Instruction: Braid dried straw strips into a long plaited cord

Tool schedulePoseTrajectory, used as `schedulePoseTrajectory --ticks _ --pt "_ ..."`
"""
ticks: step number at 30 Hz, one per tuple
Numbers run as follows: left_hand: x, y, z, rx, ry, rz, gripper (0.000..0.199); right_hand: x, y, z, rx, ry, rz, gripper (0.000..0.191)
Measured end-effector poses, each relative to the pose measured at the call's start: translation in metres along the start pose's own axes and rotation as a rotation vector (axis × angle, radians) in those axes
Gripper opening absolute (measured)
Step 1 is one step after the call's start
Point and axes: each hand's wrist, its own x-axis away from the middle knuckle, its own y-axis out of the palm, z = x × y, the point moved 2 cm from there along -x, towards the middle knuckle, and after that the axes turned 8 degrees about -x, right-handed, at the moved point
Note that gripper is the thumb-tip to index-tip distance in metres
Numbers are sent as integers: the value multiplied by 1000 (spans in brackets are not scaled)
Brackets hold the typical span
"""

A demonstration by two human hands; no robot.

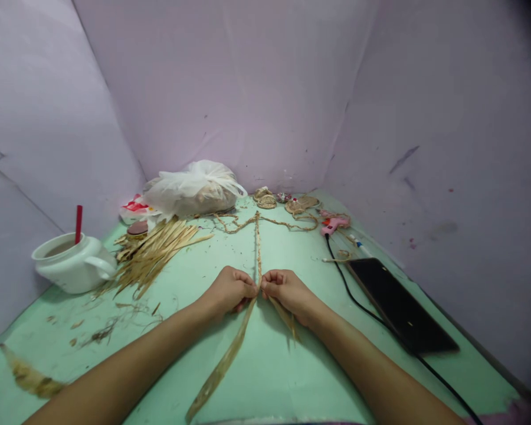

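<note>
A thin braided cord of tan fibre [259,245] runs straight away from me along the middle of the green table. At its near end my left hand [239,289] is closed, pinching a fibre strand; a long flat strip [223,366] trails from it toward the front edge. Close beside it on the right, my right hand [283,289] is also closed on fibre strands, with shorter loose ends [287,319] hanging below. The two hands' fingertips nearly meet at the braid. More cord [292,224] lies in curves at the braid's far end.
At left stand a white pot [73,274] with a red stick and a pile of dry strips [153,254]. Behind is a white plastic bag [194,189]. At right lie a pink glue gun [334,224], its black cable and a dark flat tablet-like object [402,307]. Walls surround the table.
</note>
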Motion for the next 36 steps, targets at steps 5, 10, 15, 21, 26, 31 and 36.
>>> schedulePoseTrajectory --ticks 5,10,15,21,26,31,36 --pt "-5 -1 -3 -78 6 -1 4 -1 0 1 -17 -1 3 2" --pt "-3 -2 -2 -115 6 -62 6 -2 -1 3 -22 4 4 5" --pt "3 1 4 -137 -17 -48 6 -3 -2 4 -16 -13 -8 6" --pt "3 1 4 -36 -11 -91 14 -4 -2 6 4 -26 -21 7" --pt "-1 1 2 -4 -21 -75 17 0 -1 1 34 -33 -30 5" --pt "-2 0 0 -42 -21 -42 16 -2 -3 -1 141 -95 -63 2" --pt "-5 1 -2 -70 24 -50 11 -5 -8 8 346 -184 -2 3"
